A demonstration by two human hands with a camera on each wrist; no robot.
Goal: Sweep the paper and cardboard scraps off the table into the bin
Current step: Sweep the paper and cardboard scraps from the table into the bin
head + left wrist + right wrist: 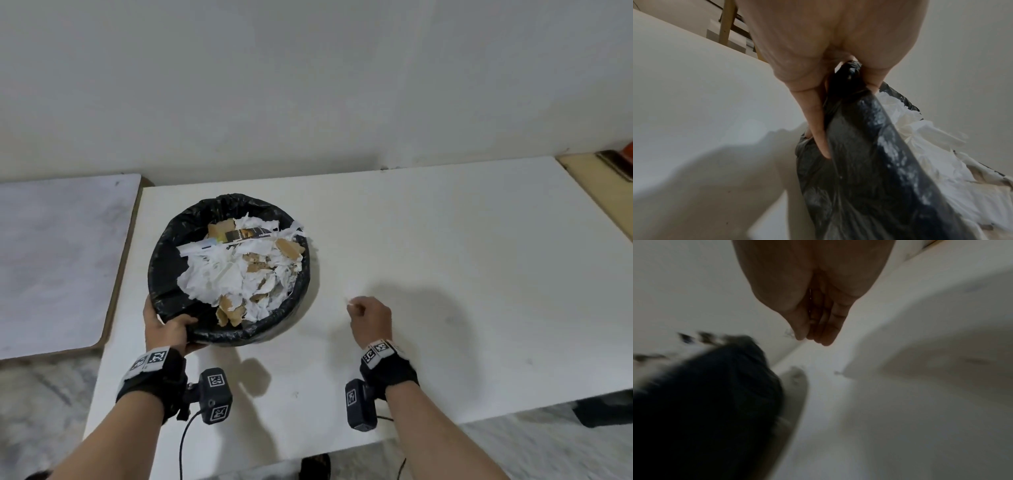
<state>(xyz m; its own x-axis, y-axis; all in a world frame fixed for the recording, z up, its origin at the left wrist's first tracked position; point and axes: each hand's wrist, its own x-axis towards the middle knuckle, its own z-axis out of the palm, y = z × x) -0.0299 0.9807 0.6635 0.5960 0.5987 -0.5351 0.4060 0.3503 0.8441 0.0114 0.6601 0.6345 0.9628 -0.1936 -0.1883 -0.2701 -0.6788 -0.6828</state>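
Note:
A round bin point(164, 253) lined with a black bag stands on the white table point(445, 240), heaped with torn white paper and brown cardboard scraps point(222, 274). My left hand point(171, 330) grips its near rim, thumb inside and fingers outside. The left wrist view shows that hand point(824, 113) clamped on the crumpled liner point(859, 162), with paper point(920, 138) behind. Right of the bin, my right hand point(354, 306) hovers low over the table, fingertips bunched, pinching a tiny white scrap point(349, 302). In the blurred right wrist view the scrap point(788, 333) sticks out beside the thumb tip point(800, 335).
A grey board point(58, 257) lies on a lower surface left of the table. A wooden surface point(596, 178) with an orange object point(628, 150) adjoins the far right corner. A wall runs behind the table. Tiny specks point(837, 372) lie under my right hand.

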